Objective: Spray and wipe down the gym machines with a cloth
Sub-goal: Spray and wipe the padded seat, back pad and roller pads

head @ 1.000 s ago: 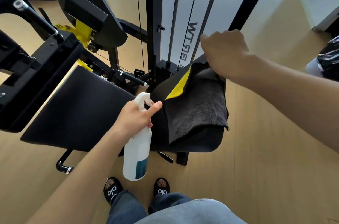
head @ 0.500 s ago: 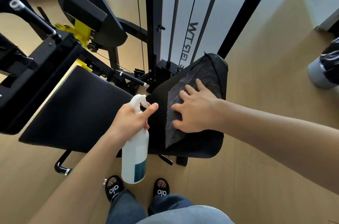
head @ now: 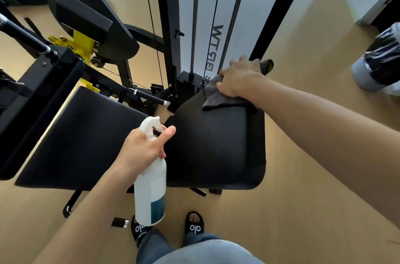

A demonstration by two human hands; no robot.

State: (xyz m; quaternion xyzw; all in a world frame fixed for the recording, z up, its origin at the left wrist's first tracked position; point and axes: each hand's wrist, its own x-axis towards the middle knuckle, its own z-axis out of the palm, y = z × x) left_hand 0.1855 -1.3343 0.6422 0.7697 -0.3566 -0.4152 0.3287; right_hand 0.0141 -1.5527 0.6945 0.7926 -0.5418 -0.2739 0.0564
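A black padded seat (head: pixel 218 144) of the gym machine lies in front of me, with a longer black pad (head: pixel 82 140) to its left. My right hand (head: pixel 240 77) presses a dark grey cloth (head: pixel 216 97) on the seat's far edge, fingers bunched on it. My left hand (head: pixel 142 149) grips a white spray bottle (head: pixel 150 190) by the neck, held upright just left of the seat, nozzle pointing toward the pad.
The machine's black upright frame (head: pixel 168 25) and cables (head: pixel 194 17) rise behind the seat. A yellow-and-black lever assembly (head: pixel 84 32) stands at the left. A grey bin with a black bag (head: pixel 378 64) sits at the right on the wood floor. My sandalled feet (head: pixel 194 224) stand below.
My right hand has slid the cloth from the middle of the seat up to its far edge. The left hand and bottle have barely moved.
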